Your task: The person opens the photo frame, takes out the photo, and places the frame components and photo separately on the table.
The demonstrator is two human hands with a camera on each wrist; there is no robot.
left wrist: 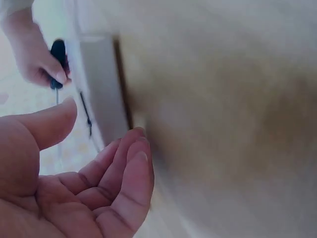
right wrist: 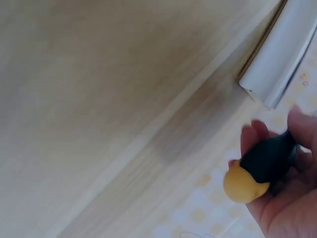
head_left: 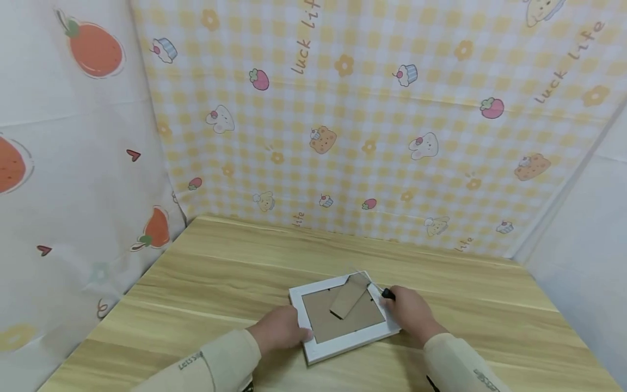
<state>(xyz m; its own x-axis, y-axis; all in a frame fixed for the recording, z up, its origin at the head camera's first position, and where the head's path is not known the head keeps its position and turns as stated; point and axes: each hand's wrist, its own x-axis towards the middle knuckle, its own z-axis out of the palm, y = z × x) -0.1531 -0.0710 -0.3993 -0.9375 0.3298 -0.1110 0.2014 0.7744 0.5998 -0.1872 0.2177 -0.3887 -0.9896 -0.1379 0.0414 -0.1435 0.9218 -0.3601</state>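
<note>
A white picture frame (head_left: 350, 342) is back side up over the wooden table, low in the head view. Its brown backing board (head_left: 318, 313) carries a slanted stand flap (head_left: 350, 298), and small dark tabs show along the inner edge. My left hand (head_left: 280, 329) grips the frame's left side, thumb on top and fingers toward the underside. In my right hand (head_left: 413, 311), at the frame's right side, is a screwdriver (head_left: 388, 294). Its thin shaft lies across the frame's far right corner in this view. The right wrist view shows its black handle with a yellow end (right wrist: 241, 184).
The wood-grain table (head_left: 235, 261) runs back to a yellow checked cloth (head_left: 343, 163) with cartoon prints. A white cloth with fruit prints (head_left: 88, 141) hangs on the left, and a plain white one (head_left: 583, 245) on the right.
</note>
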